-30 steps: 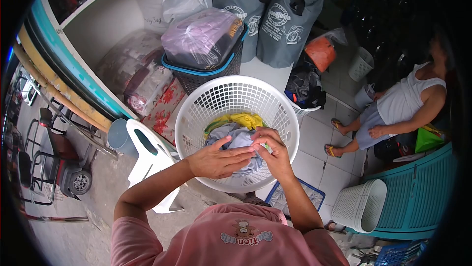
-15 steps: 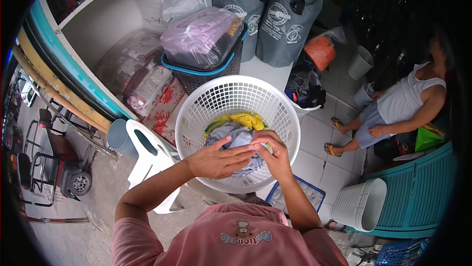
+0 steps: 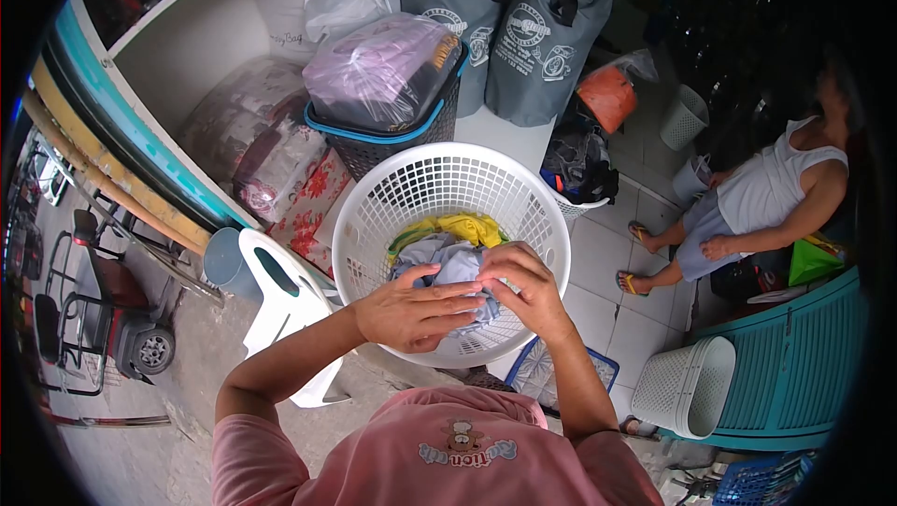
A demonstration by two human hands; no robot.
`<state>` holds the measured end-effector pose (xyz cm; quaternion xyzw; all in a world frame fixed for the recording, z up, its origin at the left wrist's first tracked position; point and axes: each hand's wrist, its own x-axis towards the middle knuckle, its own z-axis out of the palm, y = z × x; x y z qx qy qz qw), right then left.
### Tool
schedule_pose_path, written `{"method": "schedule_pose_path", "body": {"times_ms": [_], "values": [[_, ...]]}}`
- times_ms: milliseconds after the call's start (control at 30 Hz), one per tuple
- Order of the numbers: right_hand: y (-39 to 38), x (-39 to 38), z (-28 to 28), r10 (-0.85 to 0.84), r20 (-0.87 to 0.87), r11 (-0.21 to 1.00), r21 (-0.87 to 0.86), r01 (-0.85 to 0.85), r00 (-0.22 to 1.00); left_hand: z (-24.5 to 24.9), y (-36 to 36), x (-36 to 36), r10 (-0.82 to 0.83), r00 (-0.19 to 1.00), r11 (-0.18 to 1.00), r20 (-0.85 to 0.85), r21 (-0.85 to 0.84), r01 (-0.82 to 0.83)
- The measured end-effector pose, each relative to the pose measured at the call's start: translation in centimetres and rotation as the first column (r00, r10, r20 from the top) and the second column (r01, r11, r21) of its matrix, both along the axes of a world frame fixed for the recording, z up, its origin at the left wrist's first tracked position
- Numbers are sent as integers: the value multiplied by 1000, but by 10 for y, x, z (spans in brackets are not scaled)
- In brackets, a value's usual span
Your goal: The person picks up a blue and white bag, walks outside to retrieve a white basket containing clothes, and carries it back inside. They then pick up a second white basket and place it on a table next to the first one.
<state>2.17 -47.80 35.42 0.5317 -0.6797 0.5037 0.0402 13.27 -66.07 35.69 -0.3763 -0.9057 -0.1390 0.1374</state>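
Note:
A large round white laundry basket (image 3: 360, 226) stands in front of me, its wall full of square holes. A crumpled pale blue-grey cloth (image 3: 456, 261) and a yellow cloth with green (image 3: 475, 228) lie at its bottom. Over the near part of the basket, my left hand (image 3: 407, 313) is stretched out with its fingers extended, holding nothing that I can see. My right hand (image 3: 525, 287) meets its fingertips, thumb and index finger pinched there. Whether something small sits in that pinch is hidden. Neither hand touches the clothes visibly.
Behind the basket is a dark blue-rimmed basket (image 3: 383, 139) with a bagged bundle. Grey laundry bags (image 3: 547, 48) stand beyond. A white plastic chair (image 3: 280, 314) is at left. A person in a white sleeveless top (image 3: 771, 193) sits at right, near stacked white baskets (image 3: 668, 394).
Both hands have shifted very slightly, the right one a little down and to the right. Their fingertips still meet. The clothes and the basket stay as they were.

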Motion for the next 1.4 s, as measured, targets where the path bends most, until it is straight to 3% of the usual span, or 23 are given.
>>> {"method": "schedule_pose_path", "body": {"times_ms": [133, 367, 567, 733, 800, 1100, 1400], "values": [[-1, -1, 1, 15, -29, 1000, 7, -14, 999, -1, -1, -1, -7, 1000, 1000, -12, 12, 7], [-2, 1, -1, 60, 67, 998, -25, -58, 996, -4, 1, -3, 38, 996, 999, -77, -20, -39], [-2, 2, -1, 73, 124, 997, -22, -70, 990, -1, -4, -4, -11, 995, 996, -98, -84, 2], [-3, 4, 0, 71, 163, 997, -32, -66, 984, -3, -4, -5, 29, 987, 985, -158, -166, -55], [-3, 7, -3, 83, 275, 996, -66, -67, 958, -5, -4, -6, 25, 984, 980, -178, -187, -59], [-5, 10, -9, 62, 463, 996, -91, -22, 884, 1, 1, -8, -15, 978, 968, -206, -248, -37], [0, 0, -23, 43, 528, 988, -151, 44, 848, -4, 3, -8, -39, 970, 964, -240, -266, -27]]}}
